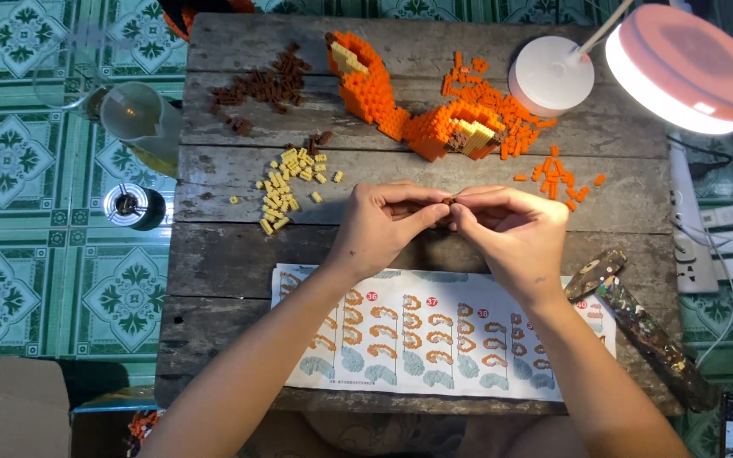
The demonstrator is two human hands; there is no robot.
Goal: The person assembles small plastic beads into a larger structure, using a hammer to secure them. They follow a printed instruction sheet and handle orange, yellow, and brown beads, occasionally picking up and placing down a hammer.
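Pinching one tiny brown brick [449, 202] from both sides, left hand [381, 225] and right hand [515, 231] fingertip to fingertip, dead centre over the board [214, 254]. Yellow bricks [286, 188] at nine o'clock. Orange model [409, 106] at twelve. Instruction sheet [434, 339] at six. Lamp [685, 68] at two.

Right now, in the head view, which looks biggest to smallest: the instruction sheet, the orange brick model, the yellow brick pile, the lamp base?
1. Instruction sheet, widest by far.
2. Orange brick model.
3. Yellow brick pile and lamp base look about alike; the pile is scattered, so I won't rank them.
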